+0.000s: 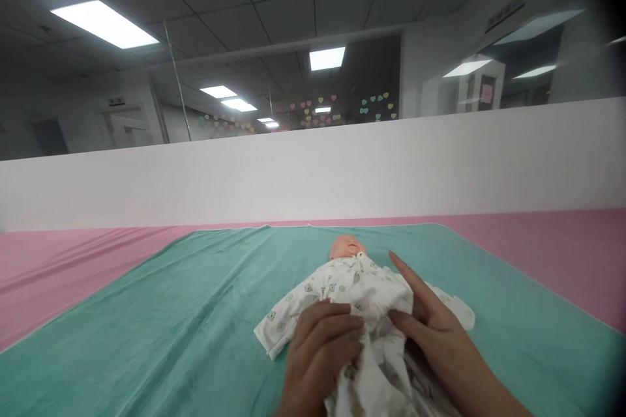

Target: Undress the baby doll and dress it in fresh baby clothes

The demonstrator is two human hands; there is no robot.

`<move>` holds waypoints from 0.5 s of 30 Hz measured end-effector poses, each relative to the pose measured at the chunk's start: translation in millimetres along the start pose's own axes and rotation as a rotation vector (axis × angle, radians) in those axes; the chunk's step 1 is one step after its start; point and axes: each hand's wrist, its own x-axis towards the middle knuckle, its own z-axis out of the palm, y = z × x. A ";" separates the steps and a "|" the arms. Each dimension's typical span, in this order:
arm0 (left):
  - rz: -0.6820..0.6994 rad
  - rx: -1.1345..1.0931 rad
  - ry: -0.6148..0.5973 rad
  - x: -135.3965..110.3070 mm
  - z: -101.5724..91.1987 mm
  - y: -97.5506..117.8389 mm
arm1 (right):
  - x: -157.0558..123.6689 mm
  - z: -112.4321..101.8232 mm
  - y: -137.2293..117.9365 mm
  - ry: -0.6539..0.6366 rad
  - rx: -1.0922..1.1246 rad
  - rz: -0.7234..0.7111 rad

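Note:
A baby doll (pixel 348 247) lies on its back on a teal blanket (pixel 195 313), head away from me. It wears a white printed garment (pixel 342 287) with the sleeves spread out. My left hand (pixel 320 345) rests on the doll's belly, fingers curled and pinching the white cloth near the front seam. My right hand (pixel 430 319) lies along the doll's right side, index finger stretched toward the shoulder and thumb pressing the cloth. Bunched white fabric (pixel 376 371) fills the gap between both hands. The doll's legs are hidden under it.
The teal blanket lies over a pink sheet (pixel 548 247) that covers the surface on both sides. A white partition wall (pixel 313 169) stands behind it, with glass panels and ceiling lights above.

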 end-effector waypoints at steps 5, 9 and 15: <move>-0.596 -0.201 0.215 14.1 -4.7 7.6 | 12.4 -25.2 16.0 -0.058 -0.515 -0.350; -0.979 -0.342 0.276 24.2 -3.4 4.3 | 10.9 -30.7 18.2 -0.021 -0.637 -0.556; -1.157 -0.649 0.298 36.6 -3.1 12.4 | -0.2 -26.3 2.6 -0.210 -0.818 -0.953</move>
